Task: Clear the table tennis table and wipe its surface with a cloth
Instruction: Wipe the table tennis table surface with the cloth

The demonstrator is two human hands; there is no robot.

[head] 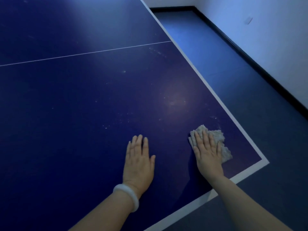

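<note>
Dusty blue table (pixel 83 105); right hand (pixel 206 152) presses cloth (pixel 218 139).

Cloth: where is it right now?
Head view: the pale fuzzy cloth lies flat under the right hand, near the blue table's white-edged right corner.

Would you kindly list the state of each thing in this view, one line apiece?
Table tennis table: bare of objects, pale specks and smudges on its blue top.
Cloth: crumpled, lying flat near the table's corner, pressed under the right hand.
Right hand: fingers straight, palm down on the cloth.
Left hand: fingers straight, flat on the bare tabletop, holding nothing.
Bracelet: worn on the left wrist.
</note>
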